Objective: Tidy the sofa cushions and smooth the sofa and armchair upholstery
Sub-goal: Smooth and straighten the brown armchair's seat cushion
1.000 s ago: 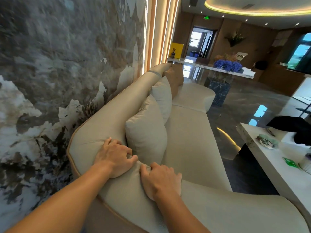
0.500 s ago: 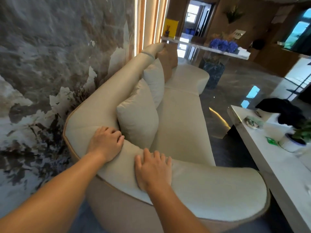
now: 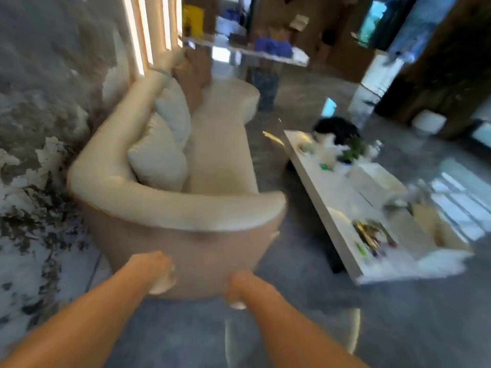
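Our left hand (image 3: 156, 266) and right hand (image 3: 236, 288) low against outer end of curved cream fabric sofa (image 3: 170, 208); blur hides fingers, grip state unreadable, nothing visibly held. On sofa seat: three cream cushions (image 3: 159, 158) upright against backrest, look tidy. Armchair unseen; we judge smoothing remains. Beyond sofa arm: long white low table (image 3: 345, 208), cluttered.

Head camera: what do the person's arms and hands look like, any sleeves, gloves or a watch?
Both forearms are bare, with no sleeves in view. The left hand and right hand wear no gloves. No watch, band or ring shows at either wrist, though motion blur could hide small items.
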`<state>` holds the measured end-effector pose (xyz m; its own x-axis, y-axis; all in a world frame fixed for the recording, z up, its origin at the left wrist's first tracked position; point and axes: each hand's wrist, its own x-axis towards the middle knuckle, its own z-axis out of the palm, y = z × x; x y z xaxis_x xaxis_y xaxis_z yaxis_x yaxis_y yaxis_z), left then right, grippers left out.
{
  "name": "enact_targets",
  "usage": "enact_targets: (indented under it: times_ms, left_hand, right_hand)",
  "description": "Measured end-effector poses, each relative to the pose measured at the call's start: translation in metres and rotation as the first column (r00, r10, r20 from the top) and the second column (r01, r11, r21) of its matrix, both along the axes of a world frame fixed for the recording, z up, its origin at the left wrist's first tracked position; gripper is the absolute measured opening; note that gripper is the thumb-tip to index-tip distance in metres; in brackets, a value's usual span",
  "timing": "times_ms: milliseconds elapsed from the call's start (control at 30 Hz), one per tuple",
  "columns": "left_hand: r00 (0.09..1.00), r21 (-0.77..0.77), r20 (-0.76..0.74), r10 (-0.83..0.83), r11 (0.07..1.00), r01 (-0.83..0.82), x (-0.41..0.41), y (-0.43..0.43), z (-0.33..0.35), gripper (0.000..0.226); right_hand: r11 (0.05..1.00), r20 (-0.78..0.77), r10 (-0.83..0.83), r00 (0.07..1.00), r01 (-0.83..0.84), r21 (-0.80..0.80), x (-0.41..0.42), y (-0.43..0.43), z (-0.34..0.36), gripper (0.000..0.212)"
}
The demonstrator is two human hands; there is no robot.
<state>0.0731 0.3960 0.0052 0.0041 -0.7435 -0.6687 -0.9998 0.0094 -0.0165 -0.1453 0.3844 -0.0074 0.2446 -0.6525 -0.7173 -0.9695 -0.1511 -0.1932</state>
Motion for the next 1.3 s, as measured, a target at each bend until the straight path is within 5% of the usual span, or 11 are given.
enact_targets:
  times_ms: [100,233,400,500,600,800,900,1033,1167,1300]
  left_hand:
    - [0.992,-0.037,-0.125,-0.03,0.999,0.026,-0.063,0.049,0.033,0.042]
    - [0.947,-0.006,-0.205,-0.249,0.967,0.253,-0.191,0.114,0.094,0.043]
    - [0.793,-0.089,-0.24,-0.56,0.826,0.556,-0.346,0.182,0.144,0.034]
    - [0.629,-0.114,-0.241,-0.739,0.665,0.738,-0.424,0.216,0.159,0.03]
    - [0.432,-0.141,-0.201,-0.879,0.462,0.876,-0.491,0.246,0.17,0.027]
    - [0.097,-0.123,-0.191,-0.977,0.122,0.985,-0.595,0.321,0.175,0.025]
    - [-0.042,-0.1,-0.196,-0.98,-0.022,0.995,-0.637,0.378,0.173,0.027]
    - [-0.201,-0.135,-0.211,-0.957,-0.175,0.975,-0.689,0.477,0.165,0.034]
    - [-0.23,-0.217,-0.304,-0.924,-0.168,0.962,-0.745,0.593,0.158,0.051]
    - [0.017,-0.237,-0.508,-0.861,0.158,0.959,-0.794,0.709,0.16,0.092]
  right_hand:
    - [0.99,-0.113,-0.106,0.988,0.094,-0.107,-0.08,0.068,0.035,0.043]
    - [0.933,-0.145,-0.35,0.925,0.33,-0.145,-0.226,0.174,0.096,0.044]
    - [0.744,-0.1,-0.659,0.746,0.625,-0.236,-0.351,0.322,0.141,0.028]
    - [0.596,-0.155,-0.802,0.576,0.789,-0.151,-0.407,0.419,0.153,0.029]
    - [0.313,-0.189,-0.942,0.276,0.927,-0.208,-0.433,0.515,0.168,0.036]
    - [-0.126,-0.208,-0.96,-0.189,0.952,-0.28,-0.433,0.657,0.191,0.039]
    - [-0.224,-0.172,-0.943,-0.284,0.927,-0.302,-0.439,0.7,0.196,0.043]
    - [-0.226,-0.131,-0.944,-0.303,0.883,-0.411,-0.472,0.769,0.199,0.046]
    - [-0.136,-0.093,-0.96,-0.263,0.734,-0.666,-0.539,0.852,0.205,0.052]
    - [-0.193,-0.043,-0.953,-0.299,0.714,-0.673,-0.611,0.934,0.21,0.064]
